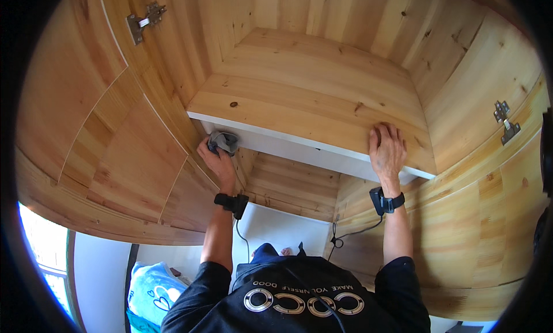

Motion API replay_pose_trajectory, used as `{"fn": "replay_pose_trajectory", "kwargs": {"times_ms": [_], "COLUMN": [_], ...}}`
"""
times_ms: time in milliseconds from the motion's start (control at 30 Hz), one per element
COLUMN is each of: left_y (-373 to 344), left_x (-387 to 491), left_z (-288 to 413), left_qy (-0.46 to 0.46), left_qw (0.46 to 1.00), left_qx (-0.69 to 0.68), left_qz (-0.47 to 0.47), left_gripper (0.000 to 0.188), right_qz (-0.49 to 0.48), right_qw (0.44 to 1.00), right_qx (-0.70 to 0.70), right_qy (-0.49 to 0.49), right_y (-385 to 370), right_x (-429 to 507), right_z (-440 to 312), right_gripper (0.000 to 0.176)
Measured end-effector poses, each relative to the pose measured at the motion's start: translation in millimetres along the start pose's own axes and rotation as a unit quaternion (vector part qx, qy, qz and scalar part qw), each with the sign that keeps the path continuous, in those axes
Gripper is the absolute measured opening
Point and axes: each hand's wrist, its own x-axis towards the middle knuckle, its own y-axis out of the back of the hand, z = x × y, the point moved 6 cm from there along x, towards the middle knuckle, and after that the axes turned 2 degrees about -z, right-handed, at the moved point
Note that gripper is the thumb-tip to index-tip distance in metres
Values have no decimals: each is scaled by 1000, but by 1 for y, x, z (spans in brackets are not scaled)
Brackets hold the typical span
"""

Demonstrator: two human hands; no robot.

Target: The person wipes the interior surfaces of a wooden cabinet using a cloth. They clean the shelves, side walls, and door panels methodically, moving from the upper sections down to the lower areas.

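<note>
A bunched grey cloth (223, 142) is in my left hand (219, 162), at the left end of a wooden shelf (298, 102) inside a wooden cabinet. The cloth is just below the shelf's white front edge, close to the cabinet's left side. My right hand (388, 149) lies palm down on the shelf's top near its right front corner, the wrist crossing the edge. Nothing shows in that hand; its palm is hidden.
Cabinet doors stand open at left (129, 156) and right (466, 229), with metal hinges (144, 22) (506, 122). A lower compartment (293, 182) opens below the shelf. Cables hang from both wrist straps. A blue patterned fabric item (153, 285) is at lower left.
</note>
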Motion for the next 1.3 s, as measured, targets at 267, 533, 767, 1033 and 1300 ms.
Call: {"fn": "replay_pose_trajectory", "kwargs": {"times_ms": [267, 533, 767, 1033, 1300], "left_y": [-29, -86, -43, -70, -78], "left_x": [-22, -136, -61, -89, -127], "left_z": [68, 82, 60, 66, 77], "left_qy": [9, -58, -85, -55, -154], "left_qw": [996, 968, 993, 994, 939], "left_qx": [-78, 19, 28, 15, 11], "left_qz": [-40, -244, -75, -98, -307], "left_gripper": [36, 40, 38, 39, 48], "right_qz": [3, 0, 7, 15, 22], "right_qw": [1000, 1000, 1000, 1000, 999], "right_qx": [-4, 3, 14, 15, 25], "right_qy": [-8, -8, -10, -20, -14], "right_y": [1, 1, 3, 3, 5], "right_x": [1, 2, 3, 2, 2], "right_z": [1, 1, 0, 1, 2], "right_gripper": [25, 24, 25, 23, 22]}}
